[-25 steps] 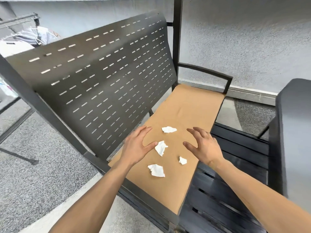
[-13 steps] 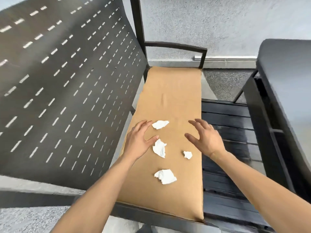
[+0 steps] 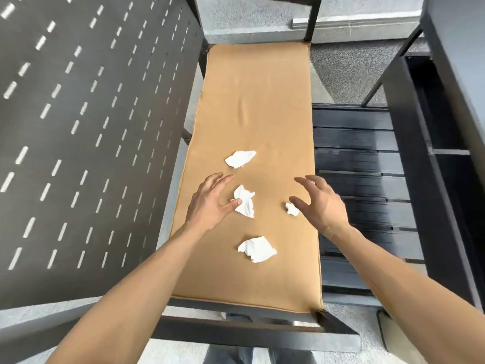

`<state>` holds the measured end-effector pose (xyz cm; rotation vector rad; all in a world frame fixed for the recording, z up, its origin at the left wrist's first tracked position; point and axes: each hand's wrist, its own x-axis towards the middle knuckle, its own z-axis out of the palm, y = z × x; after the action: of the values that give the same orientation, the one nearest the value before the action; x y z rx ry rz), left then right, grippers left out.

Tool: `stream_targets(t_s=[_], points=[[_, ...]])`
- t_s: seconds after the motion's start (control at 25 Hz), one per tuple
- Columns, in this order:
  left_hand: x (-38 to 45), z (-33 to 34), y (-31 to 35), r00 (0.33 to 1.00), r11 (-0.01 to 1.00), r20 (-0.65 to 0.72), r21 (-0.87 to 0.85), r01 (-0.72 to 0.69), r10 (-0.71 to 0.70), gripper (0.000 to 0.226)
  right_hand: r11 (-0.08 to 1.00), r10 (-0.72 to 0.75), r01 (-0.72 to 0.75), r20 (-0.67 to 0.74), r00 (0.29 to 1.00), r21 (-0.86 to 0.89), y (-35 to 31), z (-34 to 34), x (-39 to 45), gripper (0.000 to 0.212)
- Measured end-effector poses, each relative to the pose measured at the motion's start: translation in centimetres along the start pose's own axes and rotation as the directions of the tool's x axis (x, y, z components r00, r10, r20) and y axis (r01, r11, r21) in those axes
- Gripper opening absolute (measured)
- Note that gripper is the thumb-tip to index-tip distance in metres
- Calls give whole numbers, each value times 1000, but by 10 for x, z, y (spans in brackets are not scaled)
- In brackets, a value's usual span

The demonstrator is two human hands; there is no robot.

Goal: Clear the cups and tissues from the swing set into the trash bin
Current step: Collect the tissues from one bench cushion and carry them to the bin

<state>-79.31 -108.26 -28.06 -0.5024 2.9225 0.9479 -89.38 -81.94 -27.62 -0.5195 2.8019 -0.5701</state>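
Observation:
Several crumpled white tissues lie on the tan seat cushion (image 3: 252, 101) of the swing set. The far tissue (image 3: 240, 158) lies beyond my fingers. The middle tissue (image 3: 245, 202) touches the thumb of my left hand (image 3: 210, 203), which hovers open with fingers spread. A small tissue scrap (image 3: 291, 208) sits just left of the thumb of my right hand (image 3: 319, 203), also open. The near tissue (image 3: 257, 248) lies between my forearms. No cups and no trash bin are in view.
The perforated dark metal backrest (image 3: 86, 132) rises on the left. A black armrest frame (image 3: 312, 19) closes the far end of the seat. Dark slats (image 3: 359, 164) and a black frame (image 3: 443, 127) stand on the right. Grey floor lies beyond.
My view has swung over the seat and tilted down. Both hands have stayed spread above the tissues; my left thumb now touches the middle tissue.

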Motion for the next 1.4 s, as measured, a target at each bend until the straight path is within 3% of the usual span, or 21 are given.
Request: stream_targets(t_s=[0.12,0.36,0.56,0.68,0.84,1.0,1.08,1.2,1.28,1.4], points=[[1,27,-12,997,999,72,15,29,-30,64,993,88,-91,40,995,77,15,25,6,48],[41,83,-44,969,963,248,260,-72,5,69,994,111,-109,176,978,-24,43,88,20,41],[60,129,-62,922,920,382,338,-198,58,63,989,144,-145,159,977,-6,55,131,24,30],[56,149,-71,934,927,345,311,-209,95,46,995,95,-95,114,989,-7,60,144,24,26],[50,159,-91,966,979,213,102,-174,149,23,999,37,-39,83,996,23,62,153,26,19],[58,150,-102,967,982,189,48,-185,173,19,992,67,-82,143,987,98,48,153,31,16],[68,140,-101,972,982,168,60,-180,168,21,989,-27,-2,194,981,150,36,149,31,23],[95,116,-94,993,992,56,63,-110,106,22,961,-240,173,343,908,213,18,139,27,57],[121,101,-91,998,997,23,44,-60,59,19,946,-321,240,516,794,218,8,134,25,79],[162,93,-86,997,997,68,60,-41,37,20,905,-413,370,652,636,212,-4,134,18,89]])
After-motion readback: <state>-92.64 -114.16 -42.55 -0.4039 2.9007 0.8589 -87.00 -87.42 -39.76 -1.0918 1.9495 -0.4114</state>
